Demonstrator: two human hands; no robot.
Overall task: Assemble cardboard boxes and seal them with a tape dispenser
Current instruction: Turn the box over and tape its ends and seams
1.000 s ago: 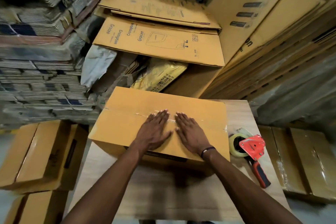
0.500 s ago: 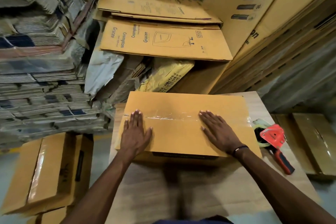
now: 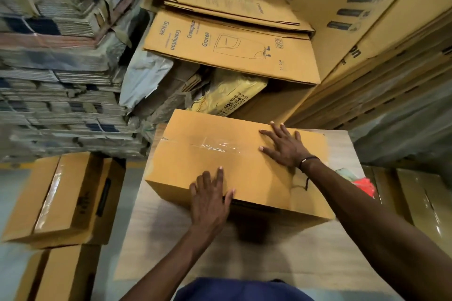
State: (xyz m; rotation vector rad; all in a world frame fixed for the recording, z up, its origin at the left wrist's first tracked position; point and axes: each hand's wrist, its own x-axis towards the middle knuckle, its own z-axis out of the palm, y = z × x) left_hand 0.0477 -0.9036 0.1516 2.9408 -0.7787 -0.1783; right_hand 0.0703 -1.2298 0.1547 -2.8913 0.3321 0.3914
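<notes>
The left hand [image 3: 210, 200] is lying flat, fingers straight, over the near edge of the taped cardboard box [image 3: 227, 164] sitting on the worktop [image 3: 171, 239]; farther back, the right hand [image 3: 285, 145] is pressing flat, fingers spread, beside the tape seam [image 3: 215, 145].

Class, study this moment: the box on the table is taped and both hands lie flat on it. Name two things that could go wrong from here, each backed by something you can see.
1. The box sits skewed, its near right corner close to the table edge; a push from the right hand or left hand might slide it off.
2. The tape looks wrinkled near the middle of the seam, so it may bond poorly and lift.
</notes>
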